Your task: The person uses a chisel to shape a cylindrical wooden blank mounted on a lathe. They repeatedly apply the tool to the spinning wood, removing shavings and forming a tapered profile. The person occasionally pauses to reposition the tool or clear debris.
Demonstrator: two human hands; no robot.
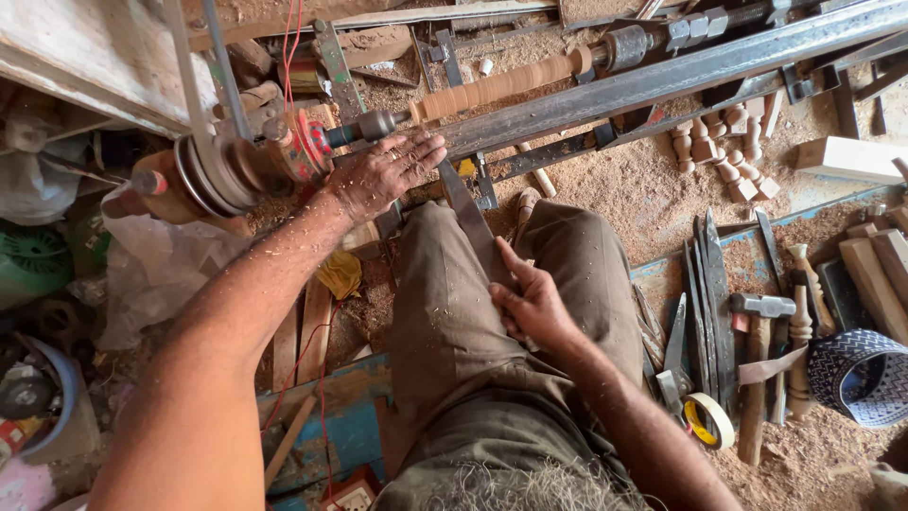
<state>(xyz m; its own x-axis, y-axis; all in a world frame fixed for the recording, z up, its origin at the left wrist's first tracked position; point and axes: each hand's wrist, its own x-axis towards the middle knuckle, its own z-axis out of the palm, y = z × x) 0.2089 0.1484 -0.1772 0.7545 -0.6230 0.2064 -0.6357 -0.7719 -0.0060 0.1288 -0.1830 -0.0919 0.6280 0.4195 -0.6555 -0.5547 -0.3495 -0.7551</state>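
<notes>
A long turned wooden spindle (497,85) with ridges is mounted in a lathe, running from upper right down to the chuck (364,126). My left hand (383,172) lies flat, fingers spread, over the tool rest just below the spindle's left end, pressing on a long flat chisel (470,222). My right hand (530,301) grips the chisel's lower end over my lap. The blade slants up toward the spindle. Sawdust covers my forearm.
A steel lathe bed (681,71) crosses the top. Finished turned pieces (724,151) lie on sawdust at upper right. Chisels (709,293), a hammer (761,308), tape roll (707,421), wood blocks (875,270) and a woven basket (861,374) sit right. A pulley (203,175) spins left.
</notes>
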